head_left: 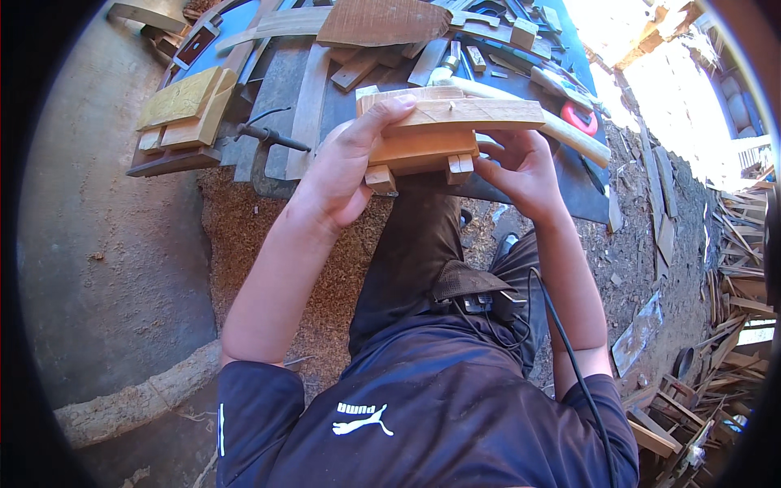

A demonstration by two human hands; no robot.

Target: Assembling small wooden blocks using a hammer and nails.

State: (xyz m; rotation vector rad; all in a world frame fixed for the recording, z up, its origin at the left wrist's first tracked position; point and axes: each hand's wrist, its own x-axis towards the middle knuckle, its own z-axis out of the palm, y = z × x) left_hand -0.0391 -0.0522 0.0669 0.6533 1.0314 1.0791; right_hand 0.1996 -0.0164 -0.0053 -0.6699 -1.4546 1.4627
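wooden assembly (425, 140), held up, roughly level, just past 12 o'clock from view centre. long pale strip (480, 115) across its 12 o'clock side, small peg-like nub (452, 106) showing, end overhanging toward 3 o'clock. orange-brown board (427, 151) below. short square-ended block (380, 178) sticks out at its 8 o'clock, similar block (460, 168) at 4 o'clock.
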